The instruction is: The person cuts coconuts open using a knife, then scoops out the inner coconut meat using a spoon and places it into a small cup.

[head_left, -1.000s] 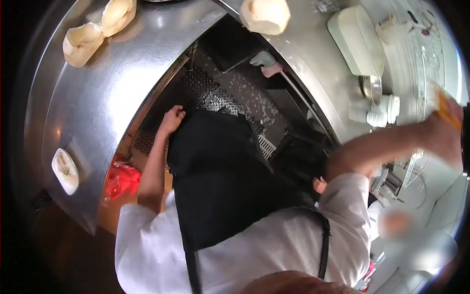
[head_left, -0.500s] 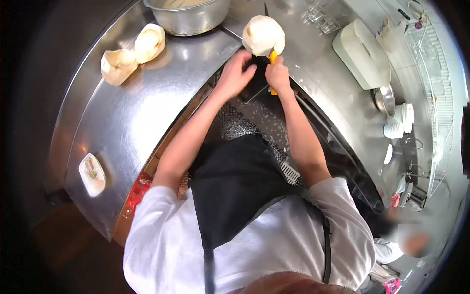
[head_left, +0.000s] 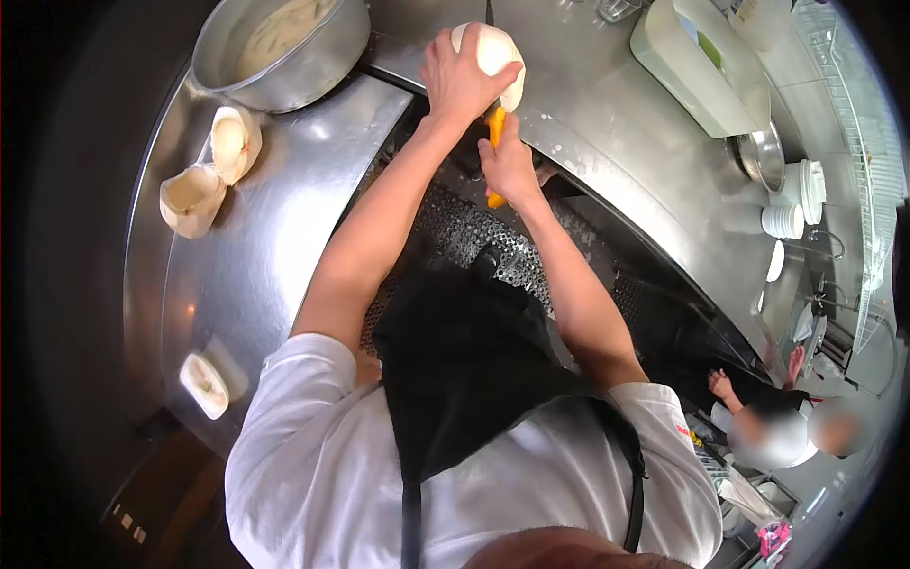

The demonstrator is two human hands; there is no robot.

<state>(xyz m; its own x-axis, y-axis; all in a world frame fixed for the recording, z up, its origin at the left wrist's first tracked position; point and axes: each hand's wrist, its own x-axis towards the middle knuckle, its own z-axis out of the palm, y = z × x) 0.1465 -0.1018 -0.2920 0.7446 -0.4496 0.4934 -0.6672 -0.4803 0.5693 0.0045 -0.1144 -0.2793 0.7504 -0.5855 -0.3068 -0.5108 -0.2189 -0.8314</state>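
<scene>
A peeled white coconut (head_left: 500,57) sits on the steel counter near its front edge. My left hand (head_left: 464,81) is spread over its left side, fingers and thumb gripping it. My right hand (head_left: 510,163) is closed round the yellow handle of a knife (head_left: 497,123), just below the coconut. Most of the blade is hidden at the coconut's near side. A dark pointed tip shows beyond the coconut; I cannot tell whether it belongs to this knife. To the left stand two opened, hollow coconuts (head_left: 190,201), touching each other.
A large metal pot (head_left: 346,52) with whitish liquid stands at the upper left. A small white dish (head_left: 205,387) lies on the left counter. At right are a pale plastic bin (head_left: 697,95), a metal bowl (head_left: 761,156) and stacked white cups (head_left: 783,222). Another person (head_left: 773,431) is at lower right.
My left hand has moved up from beside the coconut and taken hold of it. My right hand keeps the knife below it. The view has shifted, with more of the pot showing.
</scene>
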